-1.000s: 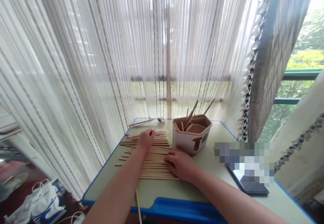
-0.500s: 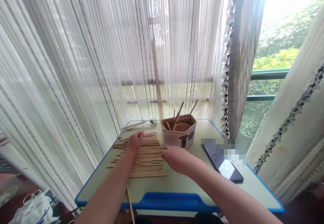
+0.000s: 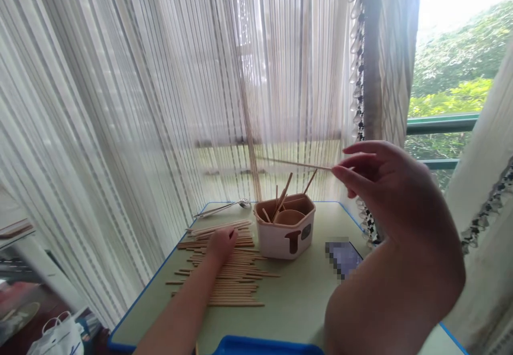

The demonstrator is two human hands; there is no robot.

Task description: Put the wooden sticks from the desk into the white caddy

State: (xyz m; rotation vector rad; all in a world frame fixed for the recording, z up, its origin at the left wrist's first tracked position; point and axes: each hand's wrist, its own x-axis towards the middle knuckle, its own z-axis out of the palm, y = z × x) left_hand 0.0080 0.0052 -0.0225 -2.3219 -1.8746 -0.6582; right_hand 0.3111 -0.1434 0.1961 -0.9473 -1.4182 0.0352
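Note:
Many wooden chopsticks (image 3: 236,286) lie in a loose row on the light table, pointing left and right. My left hand (image 3: 222,244) rests closed on the upper part of the row; what its fingers hold, if anything, is hidden. Raised on the right, my right hand (image 3: 366,170) pinches a single chopstick (image 3: 298,163) by one end between thumb and fingers. It points left through the air above a utensil holder (image 3: 276,241), white with a brownish-pink rim. Several chopsticks (image 3: 284,194) stand tilted inside the holder.
Metal spoons (image 3: 222,209) lie at the table's back left. A phone (image 3: 347,259), partly blurred, lies on the right behind my right arm. A blue tray edge (image 3: 266,346) runs along the front. Sheer curtains (image 3: 160,77) hang close behind the table.
My right hand has risen from the row of chopsticks up and to the right, lifting one chopstick. My left hand stays on the row. The view has shifted slightly.

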